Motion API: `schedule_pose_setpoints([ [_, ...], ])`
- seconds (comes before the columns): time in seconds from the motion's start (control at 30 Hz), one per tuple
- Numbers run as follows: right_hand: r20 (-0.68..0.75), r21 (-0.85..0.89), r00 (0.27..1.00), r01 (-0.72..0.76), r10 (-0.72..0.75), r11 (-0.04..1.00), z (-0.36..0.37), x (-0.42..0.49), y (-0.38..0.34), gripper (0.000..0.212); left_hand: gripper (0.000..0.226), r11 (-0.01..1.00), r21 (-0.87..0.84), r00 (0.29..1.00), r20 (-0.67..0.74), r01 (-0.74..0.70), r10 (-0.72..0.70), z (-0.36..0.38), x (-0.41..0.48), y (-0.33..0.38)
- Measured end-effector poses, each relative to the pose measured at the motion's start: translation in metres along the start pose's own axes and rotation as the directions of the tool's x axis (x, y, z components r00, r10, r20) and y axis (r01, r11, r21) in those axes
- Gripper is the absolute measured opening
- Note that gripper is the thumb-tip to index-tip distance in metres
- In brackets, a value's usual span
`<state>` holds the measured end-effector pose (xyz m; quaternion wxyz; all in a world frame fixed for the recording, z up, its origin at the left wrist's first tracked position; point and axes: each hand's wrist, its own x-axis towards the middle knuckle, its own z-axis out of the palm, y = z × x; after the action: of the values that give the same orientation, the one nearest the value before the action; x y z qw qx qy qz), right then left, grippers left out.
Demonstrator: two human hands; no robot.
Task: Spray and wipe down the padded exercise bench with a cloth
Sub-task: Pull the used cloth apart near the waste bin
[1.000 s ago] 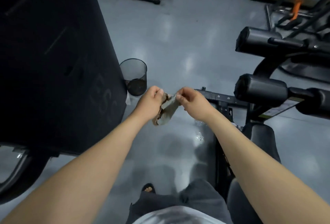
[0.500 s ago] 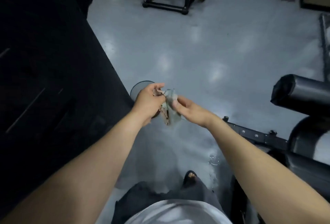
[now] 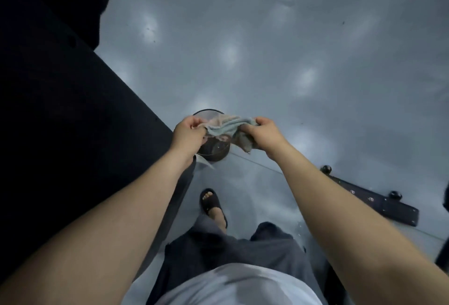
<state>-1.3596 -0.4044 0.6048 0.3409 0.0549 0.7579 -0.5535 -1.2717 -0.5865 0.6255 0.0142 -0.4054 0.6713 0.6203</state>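
Standing, I hold the cloth (image 3: 228,127) stretched between my left hand (image 3: 188,134) and right hand (image 3: 266,136). My fingers (image 3: 260,121) are clamped on its ends above a mesh bin (image 3: 215,153) on the floor (image 3: 267,49), probably so drips or dirt fall in. The bench pad is not clearly in view.

The ribbed terry cloth (image 3: 228,126) is pale blue-grey, with a pinkish-brown patch toward its left end. Under it, the round mesh wastebasket (image 3: 215,153) is brownish black. The glossy floor (image 3: 267,49) is grey-blue, dappled with soft white glare. The large matte block (image 3: 60,110), slide sandal (image 3: 210,201) and bolted metal bar (image 3: 379,200) are black; the trousers (image 3: 230,244) are charcoal and the shirt (image 3: 233,285) white.
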Motion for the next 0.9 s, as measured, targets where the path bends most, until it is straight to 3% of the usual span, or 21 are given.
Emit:
schedule_pose_setpoints([
  [0.07, -0.015, 0.111, 0.995, -0.097, 0.100, 0.989, 0.018, 0.038, 0.002, 0.012, 0.029, 0.998, 0.056, 0.997, 0.073, 0.016, -0.021, 0.007, 0.032, -0.010],
  [0.13, 0.099, 0.193, 0.975, -0.215, 0.199, 0.957, 0.033, 0.056, 0.003, 0.025, 0.029, 0.992, 0.122, 0.988, 0.142, 0.042, -0.060, 0.014, 0.049, -0.021],
  [0.23, 0.237, 0.282, 0.943, -0.296, 0.233, 0.913, 0.045, 0.092, 0.009, 0.018, 0.018, 0.977, 0.154, 0.958, 0.222, 0.150, -0.182, 0.026, 0.081, -0.030],
  [0.3, 0.272, 0.304, 0.934, -0.312, 0.232, 0.900, 0.048, 0.123, 0.022, 0.012, 0.018, 0.967, 0.025, 0.939, 0.234, 0.253, -0.252, 0.035, 0.106, -0.032],
  [0.4, 0.257, 0.310, 0.919, -0.370, 0.298, 0.876, 0.057, 0.181, 0.049, 0.041, 0.031, 0.898, -0.242, 0.926, 0.190, 0.367, -0.327, 0.049, 0.153, -0.039],
  [0.5, 0.290, 0.272, 0.884, -0.443, 0.366, 0.854, 0.073, 0.243, 0.080, 0.043, 0.033, 0.861, -0.306, 0.914, 0.147, 0.405, -0.378, 0.063, 0.208, -0.064],
  [0.63, 0.235, 0.228, 0.875, -0.473, 0.424, 0.851, 0.104, 0.318, 0.122, 0.024, 0.020, 0.859, -0.243, 0.887, 0.009, 0.451, -0.462, 0.078, 0.278, -0.124],
  [0.7, 0.158, 0.146, 0.878, -0.474, 0.453, 0.868, 0.126, 0.360, 0.158, 0.026, 0.018, 0.850, -0.201, 0.852, -0.104, 0.487, -0.513, 0.081, 0.318, -0.164],
  [0.77, 0.099, 0.001, 0.883, -0.461, 0.459, 0.887, 0.146, 0.393, 0.191, 0.022, 0.027, 0.842, -0.058, 0.829, -0.157, 0.536, -0.537, 0.077, 0.346, -0.192],
  [0.83, 0.066, -0.122, 0.896, -0.430, 0.439, 0.895, 0.164, 0.423, 0.213, 0.018, 0.027, 0.786, 0.319, 0.848, -0.211, 0.530, -0.487, 0.072, 0.364, -0.222],
  [0.9, 0.080, -0.198, 0.894, -0.419, 0.440, 0.886, 0.176, 0.443, 0.229, 0.025, 0.019, 0.791, 0.262, 0.833, -0.190, 0.553, -0.519, 0.066, 0.377, -0.242],
])
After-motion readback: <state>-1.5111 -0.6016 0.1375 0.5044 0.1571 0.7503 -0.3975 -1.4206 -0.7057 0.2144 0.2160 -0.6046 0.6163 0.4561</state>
